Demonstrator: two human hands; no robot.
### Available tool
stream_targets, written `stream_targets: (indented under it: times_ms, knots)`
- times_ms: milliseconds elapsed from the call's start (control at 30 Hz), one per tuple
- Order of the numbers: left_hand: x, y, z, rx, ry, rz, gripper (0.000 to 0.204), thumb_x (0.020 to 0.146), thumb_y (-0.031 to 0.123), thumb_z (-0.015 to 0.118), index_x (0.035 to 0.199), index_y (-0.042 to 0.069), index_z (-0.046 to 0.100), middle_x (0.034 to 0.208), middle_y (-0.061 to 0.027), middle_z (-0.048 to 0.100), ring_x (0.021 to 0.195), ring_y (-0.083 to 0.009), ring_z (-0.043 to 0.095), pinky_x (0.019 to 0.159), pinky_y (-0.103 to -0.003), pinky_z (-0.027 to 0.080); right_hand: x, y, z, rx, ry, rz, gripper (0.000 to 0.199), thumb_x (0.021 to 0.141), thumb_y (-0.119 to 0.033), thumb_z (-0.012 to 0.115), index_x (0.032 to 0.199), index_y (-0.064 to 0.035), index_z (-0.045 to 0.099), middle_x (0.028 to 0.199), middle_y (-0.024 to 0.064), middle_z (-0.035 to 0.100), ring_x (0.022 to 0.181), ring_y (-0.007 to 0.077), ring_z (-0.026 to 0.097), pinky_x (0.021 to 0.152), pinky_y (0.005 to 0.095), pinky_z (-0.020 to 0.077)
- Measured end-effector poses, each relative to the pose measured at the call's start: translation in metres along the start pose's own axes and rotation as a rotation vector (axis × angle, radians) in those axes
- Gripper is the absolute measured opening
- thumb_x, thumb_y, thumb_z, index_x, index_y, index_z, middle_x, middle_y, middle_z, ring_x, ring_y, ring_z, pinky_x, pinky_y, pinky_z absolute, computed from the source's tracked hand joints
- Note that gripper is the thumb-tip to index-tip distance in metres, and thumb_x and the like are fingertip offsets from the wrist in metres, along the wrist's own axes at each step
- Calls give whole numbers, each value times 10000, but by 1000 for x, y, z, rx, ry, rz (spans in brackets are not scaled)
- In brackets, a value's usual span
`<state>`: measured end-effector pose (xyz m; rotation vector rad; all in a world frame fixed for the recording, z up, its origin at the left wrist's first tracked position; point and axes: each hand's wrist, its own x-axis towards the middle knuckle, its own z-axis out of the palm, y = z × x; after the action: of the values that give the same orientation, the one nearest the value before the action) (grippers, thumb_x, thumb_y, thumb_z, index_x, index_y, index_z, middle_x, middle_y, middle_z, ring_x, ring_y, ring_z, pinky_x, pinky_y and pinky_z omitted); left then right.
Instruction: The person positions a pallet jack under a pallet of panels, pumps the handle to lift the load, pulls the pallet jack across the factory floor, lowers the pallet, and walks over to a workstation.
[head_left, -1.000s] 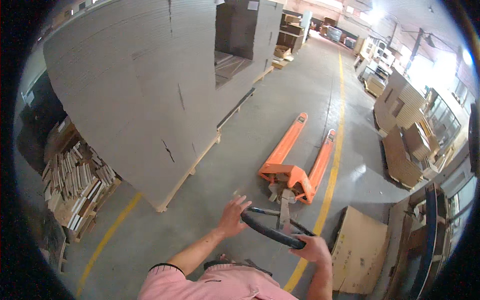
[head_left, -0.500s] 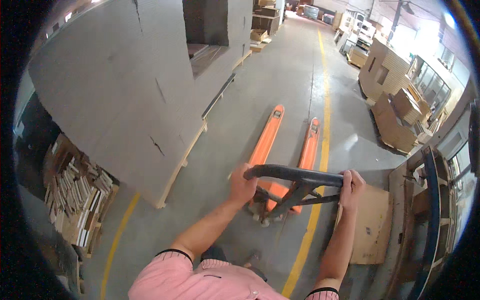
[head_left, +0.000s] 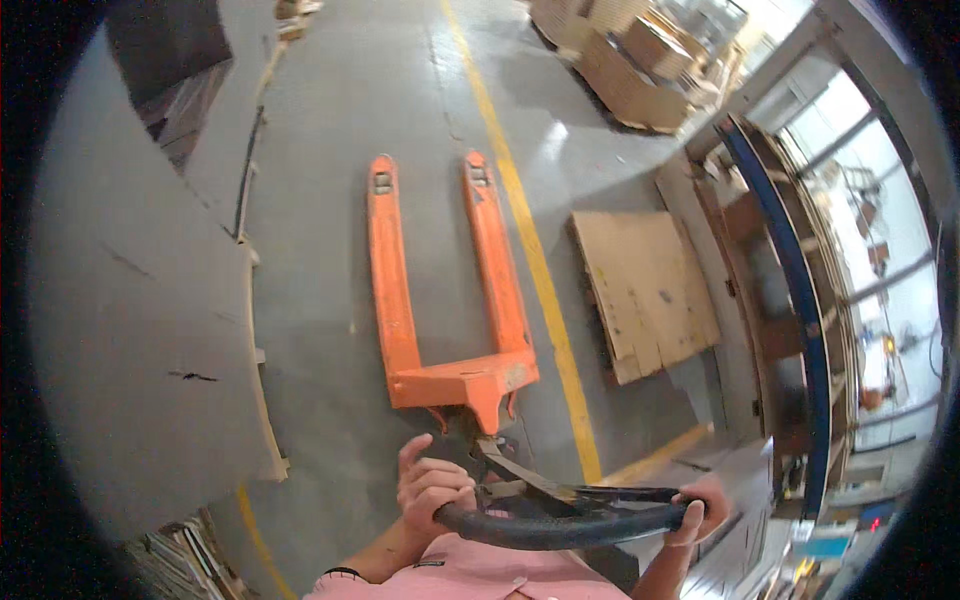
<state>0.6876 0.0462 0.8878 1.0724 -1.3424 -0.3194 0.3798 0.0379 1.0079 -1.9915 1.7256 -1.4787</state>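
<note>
An orange pallet jack [head_left: 460, 382] stands on the grey floor, its two bare forks pointing away from me. Its black handle [head_left: 575, 530] is tilted back close to my body. My left hand [head_left: 432, 490] is closed at the left end of that handle, the index finger lifted off and partly stretched out. At the opposite end, my right hand [head_left: 706, 508] wraps round the bar with the thumb over it. The steering shaft joining handle and jack is partly hidden behind the bar.
A large grey board-like block [head_left: 150, 300] on a wooden base stands close at left. Right of the yellow floor line [head_left: 540, 270], cardboard [head_left: 655, 290] lies flat. Beyond it are a shelf rack [head_left: 800, 300] and cardboard boxes [head_left: 640, 85]. Scrap strips [head_left: 185, 560] lie at lower left.
The handle has come down and back toward my body with both hands on it. The forks appear further left and straighter ahead. My left index finger has lifted, and the view has turned down and right.
</note>
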Motion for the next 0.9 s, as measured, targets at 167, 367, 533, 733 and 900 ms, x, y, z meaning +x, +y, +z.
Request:
stream_targets:
  times_ms: [167,367,533,733,900]
  knots:
    - [4,-43,12,-71,36,-8,214,811,108,702,727,147,509,676,20,646,683,-164,661,1051,-542,380,-41,-22,6,-156,40,5,442,872,-438,559,748,-18,620,550,51,509,521,158,484,521,298,348]
    - [35,-70,36,-26,35,36,201,896,149,665,760,145,518,672,7,621,683,-168,640,1066,-518,385,-46,-34,29,-138,74,310,427,853,-410,573,781,5,642,613,65,541,519,156,517,504,292,377]
    - [24,-109,86,-86,104,101,256,811,32,673,686,114,465,601,-15,531,536,-151,515,1000,-475,430,-30,31,27,-153,-22,314,359,837,-345,604,769,-2,683,615,74,598,607,204,571,584,318,431]
    - [5,-192,168,-67,168,75,270,811,14,659,689,92,431,569,-29,416,528,-193,440,908,-432,475,11,144,71,-107,-114,175,290,838,-249,600,861,20,703,735,114,674,678,184,636,651,295,492]
    - [-16,-294,252,-24,272,-82,202,798,-42,680,786,37,495,658,-75,481,568,-170,471,649,-300,477,47,247,136,-71,-166,119,239,857,-224,659,898,5,710,743,121,688,697,154,647,671,291,499]
